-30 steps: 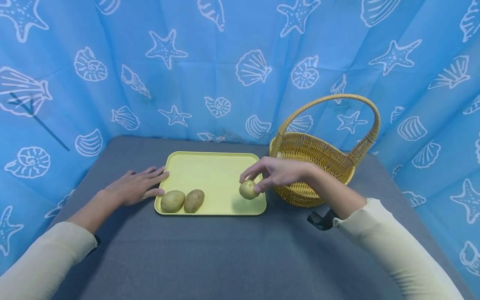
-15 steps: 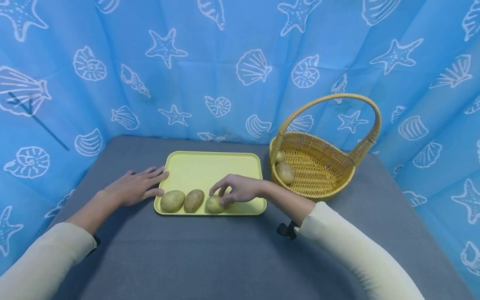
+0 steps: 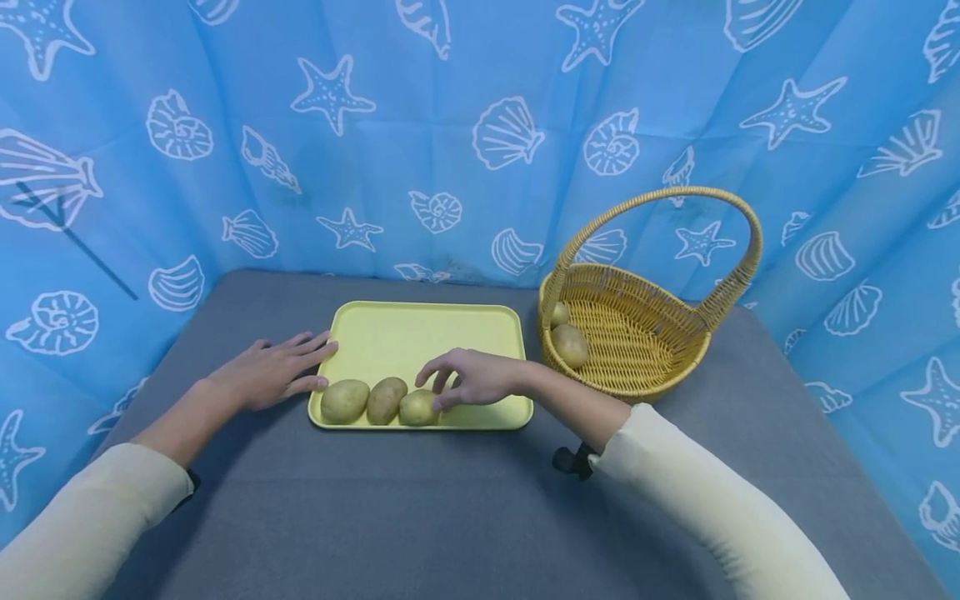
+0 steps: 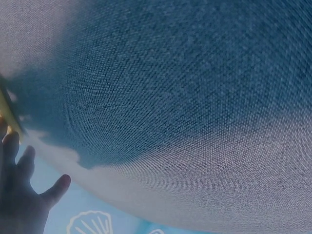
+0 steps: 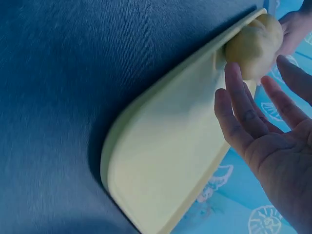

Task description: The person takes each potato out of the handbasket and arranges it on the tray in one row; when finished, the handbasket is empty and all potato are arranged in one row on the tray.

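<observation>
Three potatoes lie side by side along the front edge of the yellow tray [image 3: 405, 340]: a left potato [image 3: 344, 402], a browner middle potato [image 3: 386, 402] and a right potato [image 3: 417, 409]. My right hand [image 3: 476, 379] is just right of the right potato, the thumb tip at its side. In the right wrist view the fingers [image 5: 246, 112] are spread and the potatoes [image 5: 251, 51] lie past their tips. My left hand [image 3: 273, 373] lies flat with straight fingers, their tips on the tray's left rim.
Right of the tray stands a wicker basket [image 3: 630, 354] with a tall arched handle [image 3: 660, 196]. Inside, at its left, a larger potato [image 3: 571, 345] and a partly hidden smaller one [image 3: 559, 314] show. A grey cloth [image 3: 450, 517] covers the table; a blue shell-print curtain [image 3: 435, 158] hangs behind.
My right hand carried the right potato from the tray's right side down beside the others. That potato then shifted slightly left against the middle one, and my fingers loosened. My left hand stayed put.
</observation>
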`<state>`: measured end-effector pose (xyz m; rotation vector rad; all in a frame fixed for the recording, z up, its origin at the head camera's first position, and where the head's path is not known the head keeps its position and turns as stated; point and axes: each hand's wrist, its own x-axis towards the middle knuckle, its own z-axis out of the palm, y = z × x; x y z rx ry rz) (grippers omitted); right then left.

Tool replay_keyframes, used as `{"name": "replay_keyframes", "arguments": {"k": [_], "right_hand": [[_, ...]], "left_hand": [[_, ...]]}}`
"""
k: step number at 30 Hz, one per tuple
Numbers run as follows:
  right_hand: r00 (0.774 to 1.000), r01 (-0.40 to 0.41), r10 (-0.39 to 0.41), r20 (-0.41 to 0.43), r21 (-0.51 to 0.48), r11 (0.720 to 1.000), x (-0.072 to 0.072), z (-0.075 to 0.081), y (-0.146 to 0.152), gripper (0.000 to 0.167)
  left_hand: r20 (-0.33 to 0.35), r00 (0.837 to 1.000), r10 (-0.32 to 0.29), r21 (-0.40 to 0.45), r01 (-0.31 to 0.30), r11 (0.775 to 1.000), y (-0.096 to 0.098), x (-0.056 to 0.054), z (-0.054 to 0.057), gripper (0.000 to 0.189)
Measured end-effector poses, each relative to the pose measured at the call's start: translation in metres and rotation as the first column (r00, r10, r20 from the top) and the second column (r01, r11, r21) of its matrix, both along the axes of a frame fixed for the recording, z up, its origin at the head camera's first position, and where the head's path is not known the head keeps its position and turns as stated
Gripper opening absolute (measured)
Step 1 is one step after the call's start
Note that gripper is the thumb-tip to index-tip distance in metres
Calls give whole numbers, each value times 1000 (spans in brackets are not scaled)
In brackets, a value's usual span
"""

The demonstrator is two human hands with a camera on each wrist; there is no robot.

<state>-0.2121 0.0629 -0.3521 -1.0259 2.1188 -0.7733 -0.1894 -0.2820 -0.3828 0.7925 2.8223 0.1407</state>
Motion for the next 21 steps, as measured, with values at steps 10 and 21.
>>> {"name": "replay_keyframes", "arguments": {"k": [10,21], "right_hand": [[1000,9,-9,13,-24,1000,3,56,59,50],[987,160,-160,-12,-25,987,-13,92,140,48]], "left_hand": [[2,1000,0,1,0,1000,3,-1,2,68],[3,1000,-4,-10,4,1000,0,-2,-3,70]]}}
